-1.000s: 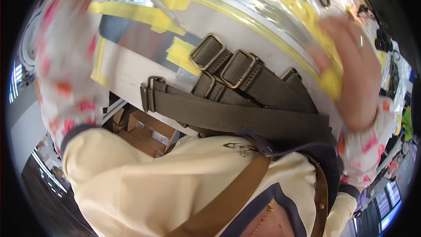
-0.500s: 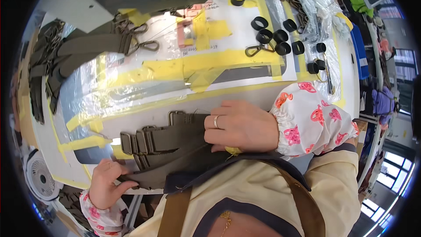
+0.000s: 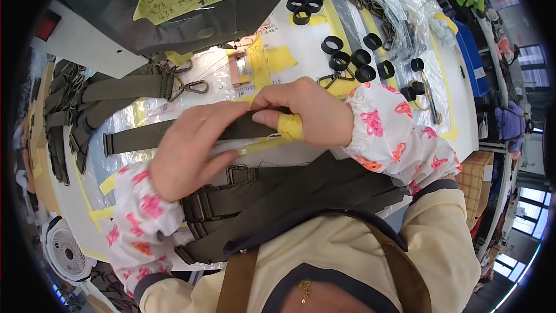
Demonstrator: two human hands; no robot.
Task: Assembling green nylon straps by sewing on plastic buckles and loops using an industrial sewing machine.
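Note:
An olive-grey webbing strap [image 3: 139, 138] lies across the table, with a metal buckle [image 3: 108, 145] at its left end. My right hand [image 3: 313, 110] pinches the strap's right part between thumb and fingers; yellow tape wraps the thumb. Over the strap's middle rests my left hand [image 3: 191, 148], fingers stretched out and thumb apart, its fingertips close to my right hand. Closer to my body is a pile of similar straps [image 3: 301, 191], several with metal buckles at their left ends. Both forearms wear white sleeve covers with pink and orange prints.
A dark machine [image 3: 191, 17] bearing a yellow taped note overhangs the far left. Beneath it, straps with metal snap hooks [image 3: 196, 86] are heaped. Black rings [image 3: 360, 58] and a plastic bag [image 3: 399, 17] of metal hardware occupy the far right. A white fan [image 3: 66, 252] stands lower left.
Both hands have moved up and away from my body, the left also rightward. One strap now lies apart from the pile under my hands, pinched by my right hand.

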